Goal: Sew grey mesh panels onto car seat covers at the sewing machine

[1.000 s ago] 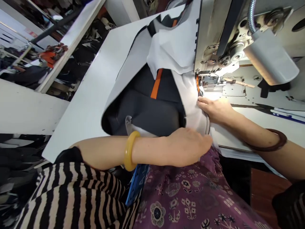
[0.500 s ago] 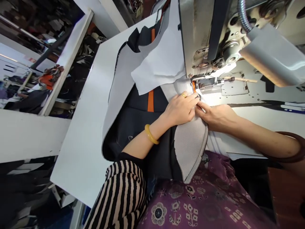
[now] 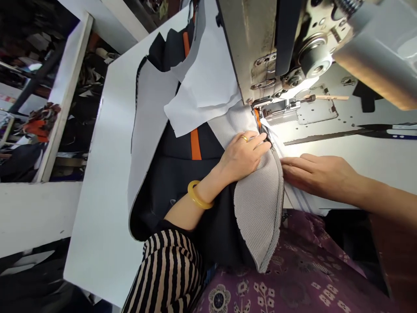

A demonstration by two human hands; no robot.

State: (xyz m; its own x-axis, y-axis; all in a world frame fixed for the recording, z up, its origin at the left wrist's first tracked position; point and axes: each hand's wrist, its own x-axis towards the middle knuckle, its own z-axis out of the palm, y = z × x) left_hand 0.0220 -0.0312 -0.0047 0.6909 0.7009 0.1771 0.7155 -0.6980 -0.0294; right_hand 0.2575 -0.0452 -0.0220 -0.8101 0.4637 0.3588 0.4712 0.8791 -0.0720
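A dark bag piece (image 3: pixel 182 178) with an orange strap and grey mesh panel (image 3: pixel 257 204) lies under the sewing machine (image 3: pixel 260 43). My left hand (image 3: pixel 243 156), with a ring on one finger, rests on the mesh panel, fingers lying over it near its right edge. Just right of that edge, my right hand (image 3: pixel 312 174) has its fingers pressed together on a narrow white strip (image 3: pixel 293 198), which runs up toward the presser foot (image 3: pixel 259 111). My right fingertips are partly hidden. Loose white sheet material (image 3: pixel 202 95) covers the bag piece's upper part.
Black-handled scissors (image 3: pixel 391 130) lie on the right of the white table (image 3: pixel 94 174). A grey lamp head (image 3: pixel 384 52) hangs over the machine bed. Shelves (image 3: pixel 65 95) with dark scraps stand at left. A purple patterned cloth (image 3: pixel 293 269) covers my lap.
My right hand has drawn away from my left hand, down and right along the fabric edge. My left hand stays on the mesh. The view has shifted somewhat.
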